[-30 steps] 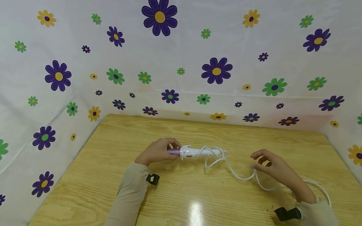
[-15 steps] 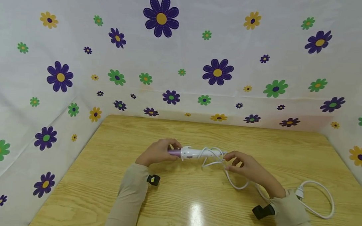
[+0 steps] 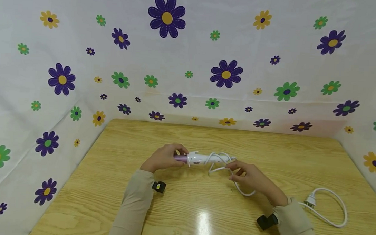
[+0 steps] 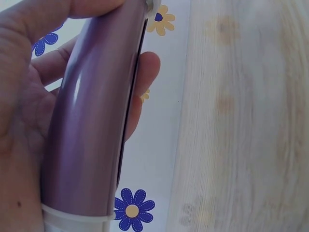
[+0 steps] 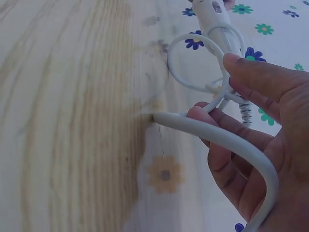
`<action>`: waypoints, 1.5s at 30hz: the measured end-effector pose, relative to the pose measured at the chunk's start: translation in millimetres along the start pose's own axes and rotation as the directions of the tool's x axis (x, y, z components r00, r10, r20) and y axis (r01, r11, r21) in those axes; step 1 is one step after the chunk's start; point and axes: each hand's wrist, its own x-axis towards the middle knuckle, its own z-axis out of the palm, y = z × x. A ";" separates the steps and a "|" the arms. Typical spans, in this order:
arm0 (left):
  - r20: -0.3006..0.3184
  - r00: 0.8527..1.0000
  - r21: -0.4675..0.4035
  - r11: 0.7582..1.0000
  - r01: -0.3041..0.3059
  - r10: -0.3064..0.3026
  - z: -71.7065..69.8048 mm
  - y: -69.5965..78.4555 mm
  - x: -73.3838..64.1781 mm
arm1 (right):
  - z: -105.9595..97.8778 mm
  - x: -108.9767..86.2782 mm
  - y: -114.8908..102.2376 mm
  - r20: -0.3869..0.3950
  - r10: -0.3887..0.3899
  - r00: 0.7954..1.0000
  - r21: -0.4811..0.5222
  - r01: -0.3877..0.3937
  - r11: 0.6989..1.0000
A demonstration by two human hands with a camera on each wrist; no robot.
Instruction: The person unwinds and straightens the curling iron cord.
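In the head view a curling iron with a purple barrel and a white handle (image 3: 200,159) lies level above or on the table, the handle pointing right. My left hand (image 3: 166,157) grips its purple barrel (image 4: 91,106), thumb on one side and fingers on the other. White power cord (image 5: 178,82) loops loosely around the handle. At the handle's cord end, the curled fingers of my right hand (image 3: 249,175) hold the cord near the loops. A second stretch of cord runs past this hand in the right wrist view. The barrel's tip is hidden by my left hand.
The cord's plug (image 3: 311,199) and a wide bend of cord lie on the wooden table (image 3: 159,213) at the right. White flowered cloth (image 3: 189,86) closes off the back and the sides. Dark wrist cameras are strapped under both sleeves.
My right hand has moved left along the table to the handle's end, bringing cord with it. The plug has come into sight at the right. My left hand stays on the barrel.
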 end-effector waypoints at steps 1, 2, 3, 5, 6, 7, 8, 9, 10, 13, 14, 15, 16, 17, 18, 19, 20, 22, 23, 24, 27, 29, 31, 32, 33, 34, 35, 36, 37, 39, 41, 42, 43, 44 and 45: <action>0.001 1.000 0.000 1.000 -0.003 0.003 0.2 -0.4 0.0 | 1.0 0.5 0.1 0.001 0.001 1.000 -0.003 -0.001 1.000; 0.002 1.000 0.000 1.000 -0.004 0.004 0.4 -0.6 0.0 | 1.7 0.8 0.0 0.004 -0.003 1.000 0.000 0.003 1.000; 0.004 1.000 -0.004 1.000 -0.007 0.007 0.5 -1.3 0.2 | 2.5 0.9 0.1 0.006 -0.005 1.000 0.001 0.005 1.000; 0.008 1.000 -0.012 1.000 -0.012 0.012 0.6 -3.1 0.7 | 3.1 0.1 0.2 0.007 -0.006 1.000 0.001 0.006 1.000; 0.009 1.000 -0.017 1.000 -0.013 0.013 0.3 -3.4 0.7 | 2.8 -0.5 0.4 0.007 -0.012 1.000 -0.001 0.013 1.000; 0.011 1.000 -0.023 1.000 -0.014 0.014 0.0 -3.8 0.7 | 2.5 -1.2 0.4 0.005 -0.014 1.000 -0.004 0.014 1.000; 0.012 1.000 -0.031 0.999 -0.015 0.015 -0.5 -4.2 0.7 | 2.0 -2.1 0.5 0.000 -0.020 1.000 -0.012 0.020 1.000; 0.013 1.000 -0.037 0.999 -0.020 0.021 -1.1 -5.2 0.9 | 1.3 -3.0 0.7 -0.009 -0.020 1.000 -0.024 0.020 1.000; 0.011 1.000 -0.041 0.999 -0.022 0.023 -1.7 -6.0 0.8 | 0.4 -3.9 0.9 -0.017 -0.022 1.000 -0.032 0.022 0.999; 0.006 1.000 -0.060 0.998 -0.031 0.031 -3.9 -8.2 0.3 | -2.9 -6.7 1.4 -0.043 -0.010 0.999 -0.047 0.008 0.999; 0.005 0.999 -0.065 0.997 -0.034 0.034 -4.5 -9.2 0.3 | -4.2 -7.7 1.7 -0.051 -0.006 0.999 -0.047 0.003 0.999; 0.004 0.999 -0.068 0.997 -0.038 0.038 -5.1 -10.0 0.4 | -5.7 -8.6 1.8 -0.055 -0.001 0.998 -0.042 -0.001 0.999; 0.004 0.999 -0.073 0.997 -0.038 0.039 -5.4 -10.0 0.3 | -7.3 -10.0 2.2 -0.056 0.005 0.998 -0.032 -0.007 0.999; 0.006 0.999 -0.078 0.996 -0.039 0.040 -5.5 -9.9 0.3 | -8.9 -11.2 2.3 -0.056 0.008 0.998 -0.018 -0.009 1.000; 0.008 0.999 -0.083 0.996 -0.039 0.040 -5.7 -9.6 0.2 | -10.4 -12.3 2.4 -0.055 0.009 0.998 -0.006 -0.010 1.000; 0.011 0.999 -0.088 0.995 -0.038 0.039 -5.8 -9.4 0.2 | -11.6 -13.2 2.6 -0.056 0.009 0.998 0.002 -0.009 1.000; 0.012 0.999 -0.092 0.995 -0.036 0.037 -5.9 -9.3 0.3 | -13.0 -14.0 2.6 -0.055 0.012 0.998 0.006 -0.011 1.000; 0.014 0.999 -0.099 0.995 -0.032 0.034 -6.4 -8.0 -0.3 | -15.7 -14.9 2.0 -0.054 0.026 0.998 -0.006 -0.026 1.000; 0.016 0.999 -0.105 0.994 -0.032 0.034 -6.6 -7.2 -0.8 | -17.1 -14.8 1.8 -0.056 0.042 0.998 -0.018 -0.043 0.999; 0.018 0.999 -0.109 0.993 -0.032 0.035 -7.1 -6.4 -1.1 | -18.5 -14.4 2.0 -0.055 0.061 0.997 -0.030 -0.063 0.998; 0.018 0.999 -0.117 0.992 -0.038 0.041 -8.6 -5.1 -2.3 | -23.1 -9.9 4.3 -0.044 0.116 0.992 -0.071 -0.119 0.990; 0.018 0.999 -0.119 0.992 -0.044 0.047 -9.4 -5.1 -2.8 | -25.7 -5.2 8.3 -0.032 0.153 0.988 -0.070 -0.155 0.985; 0.017 0.999 -0.119 0.992 -0.046 0.049 -10.2 -5.3 -2.9 | -28.1 0.0 13.2 -0.031 0.181 0.983 -0.077 -0.183 0.980; 0.017 0.999 -0.117 0.992 -0.049 0.051 -10.5 -5.2 -3.0 | -29.3 2.4 15.8 -0.034 0.196 0.980 -0.078 -0.199 0.977; 0.019 0.998 -0.114 0.992 -0.051 0.053 -10.7 -4.8 -3.0 | -30.2 4.5 18.4 -0.043 0.214 0.976 -0.080 -0.217 0.973; 0.021 0.998 -0.111 0.992 -0.052 0.055 -10.8 -4.5 -3.0 | -31.1 6.1 20.9 -0.054 0.230 0.972 -0.080 -0.234 0.969; 0.021 0.998 -0.107 0.993 -0.054 0.056 -10.8 -3.9 -3.0 | -32.0 7.6 23.1 -0.069 0.246 0.967 -0.081 -0.251 0.965; 0.022 0.998 -0.105 0.993 -0.054 0.056 -10.8 -3.5 -3.0 | -32.9 8.7 25.1 -0.083 0.257 0.963 -0.082 -0.263 0.961; 0.022 0.998 -0.099 0.994 -0.056 0.058 -10.7 -3.4 -3.1 | -33.7 9.7 26.3 -0.098 0.268 0.958 -0.079 -0.276 0.958; 0.022 0.998 -0.089 0.994 -0.060 0.063 -10.5 -3.4 -3.2 | -35.5 11.1 27.6 -0.130 0.289 0.948 -0.064 -0.299 0.952; 0.026 0.997 -0.081 0.994 -0.066 0.068 -10.1 -4.4 -2.9 | -37.8 11.8 25.9 -0.161 0.308 0.938 -0.039 -0.318 0.947; 0.028 0.997 -0.077 0.995 -0.070 0.072 -9.8 -5.2 -2.7 | -39.3 11.9 24.1 -0.174 0.313 0.934 -0.028 -0.322 0.946; 0.030 0.997 -0.073 0.995 -0.071 0.073 -9.6 -5.8 -2.5 | -40.8 11.8 22.2 -0.191 0.316 0.930 -0.016 -0.324 0.946; 0.032 0.997 -0.071 0.995 -0.070 0.072 -9.5 -6.1 -2.3 | -42.4 11.8 20.0 -0.205 0.313 0.927 -0.007 -0.321 0.947; 0.033 0.997 -0.069 0.995 -0.068 0.070 -9.5 -6.7 -2.1 | -44.1 11.6 17.3 -0.219 0.306 0.927 0.001 -0.313 0.950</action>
